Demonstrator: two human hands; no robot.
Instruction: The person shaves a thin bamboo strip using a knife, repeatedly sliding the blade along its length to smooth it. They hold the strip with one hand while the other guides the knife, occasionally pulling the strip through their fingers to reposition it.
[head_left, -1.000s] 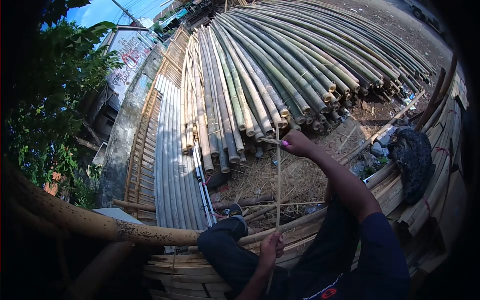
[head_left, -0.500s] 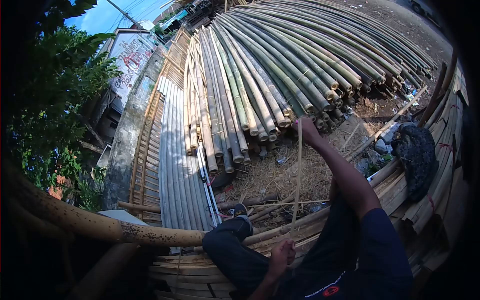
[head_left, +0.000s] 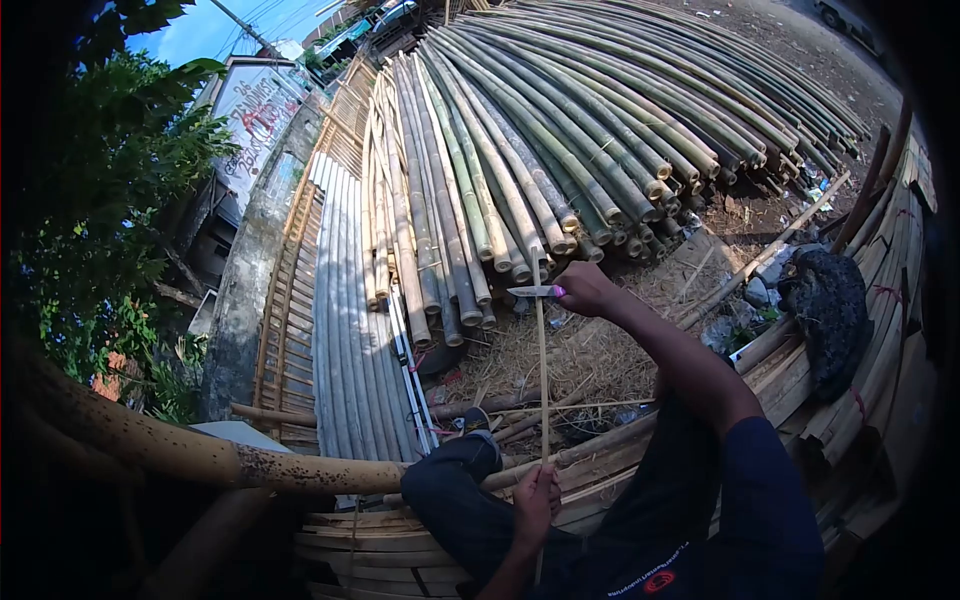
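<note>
My right hand [head_left: 584, 289] is closed round the pink handle of a knife [head_left: 530, 292], its blade pointing left. The blade crosses the upper part of a thin bamboo strip [head_left: 543, 380], a little below the strip's top end. Lower down, my left hand [head_left: 537, 497] grips the strip, which stands nearly upright in front of me. The strip's lower end runs down past the left wrist toward my lap.
A large stack of bamboo poles [head_left: 520, 150] spreads out ahead. Corrugated sheets [head_left: 350, 330] and a bamboo ladder-like frame [head_left: 285, 300] lie at left. A thick bamboo pole [head_left: 300, 468] crosses the lower left. Split bamboo [head_left: 800, 400] and a dark lump [head_left: 828, 310] are at right.
My right hand has moved down and left, bringing the knife blade across the strip. My left hand has shifted left and slightly up with the strip, and the strip's top has swung left.
</note>
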